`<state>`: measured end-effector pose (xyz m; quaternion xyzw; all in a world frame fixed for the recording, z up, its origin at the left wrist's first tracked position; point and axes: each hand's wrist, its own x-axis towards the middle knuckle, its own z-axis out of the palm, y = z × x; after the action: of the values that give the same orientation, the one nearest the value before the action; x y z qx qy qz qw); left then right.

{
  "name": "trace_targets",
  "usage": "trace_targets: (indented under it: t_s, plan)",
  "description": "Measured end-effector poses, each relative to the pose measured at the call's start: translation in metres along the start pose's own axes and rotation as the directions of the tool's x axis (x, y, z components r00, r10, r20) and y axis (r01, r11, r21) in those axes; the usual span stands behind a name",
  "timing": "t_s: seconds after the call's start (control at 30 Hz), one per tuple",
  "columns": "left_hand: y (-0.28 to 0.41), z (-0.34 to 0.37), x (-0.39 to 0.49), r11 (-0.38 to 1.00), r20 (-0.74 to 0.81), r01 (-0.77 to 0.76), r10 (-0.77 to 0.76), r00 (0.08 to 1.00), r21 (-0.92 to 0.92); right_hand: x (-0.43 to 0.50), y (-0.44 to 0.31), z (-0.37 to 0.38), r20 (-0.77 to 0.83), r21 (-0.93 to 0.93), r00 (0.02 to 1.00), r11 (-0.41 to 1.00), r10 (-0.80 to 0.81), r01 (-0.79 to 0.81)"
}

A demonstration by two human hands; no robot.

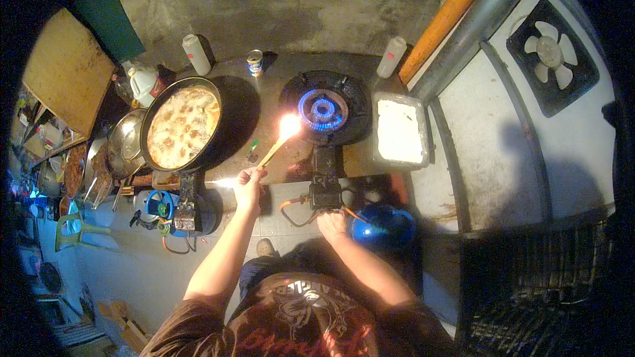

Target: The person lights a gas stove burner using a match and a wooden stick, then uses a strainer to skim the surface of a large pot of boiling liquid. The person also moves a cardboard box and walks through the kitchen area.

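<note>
My left hand [249, 191] grips a thin tan stick or rolled strip [272, 152]. Its far end burns with a bright flame [289, 125] beside the gas burner [325, 108]. Two rings of blue flame burn on that burner, and no pan stands on it. At the front of the burner's black control box [325, 193] is my right hand [331, 224], fingers curled; what they hold is hidden. To the left, a deep black pan [222, 109] of bubbling, foamy oil [182, 124] stands over a second stove [187, 213]. A green lighter [254, 148] lies on the counter.
A clear tub of white powder [401, 131] stands right of the burner. Behind are two squeeze bottles [197, 54] and a can [255, 63]. Below the counter sits a blue gas cylinder [384, 228] with an orange hose [292, 204]. Lidded pans [124, 144] crowd the left.
</note>
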<state>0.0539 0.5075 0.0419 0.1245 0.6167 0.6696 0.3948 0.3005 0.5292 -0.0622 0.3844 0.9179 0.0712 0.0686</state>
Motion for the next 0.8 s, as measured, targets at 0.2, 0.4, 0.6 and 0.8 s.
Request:
trace_targets:
  t_s: [0.2, 0.4, 0.6, 0.8]
  plan:
    - [0.083, 0.005, -0.052, 0.98, 0.167, -0.17, 0.151, 0.974, 0.106, -0.006, 0.012, -0.034, 0.22, 0.29, 0.971, 0.944, 0.096, -0.159]
    - [0.196, -0.027, -0.137, 0.903, 0.355, -0.401, 0.329, 0.875, 0.151, -0.078, 0.035, -0.025, 0.313, 0.346, 0.894, 0.838, 0.32, -0.421]
    - [0.206, -0.035, -0.151, 0.875, 0.414, -0.469, 0.385, 0.825, 0.122, -0.185, 0.047, 0.021, 0.796, 0.092, 0.483, 0.717, 0.364, -0.691]
    - [0.109, -0.069, -0.091, 0.937, 0.349, -0.168, 0.053, 0.936, 0.306, -0.266, 0.002, 0.083, 0.77, 0.143, 0.533, 0.72, 0.349, -0.679]
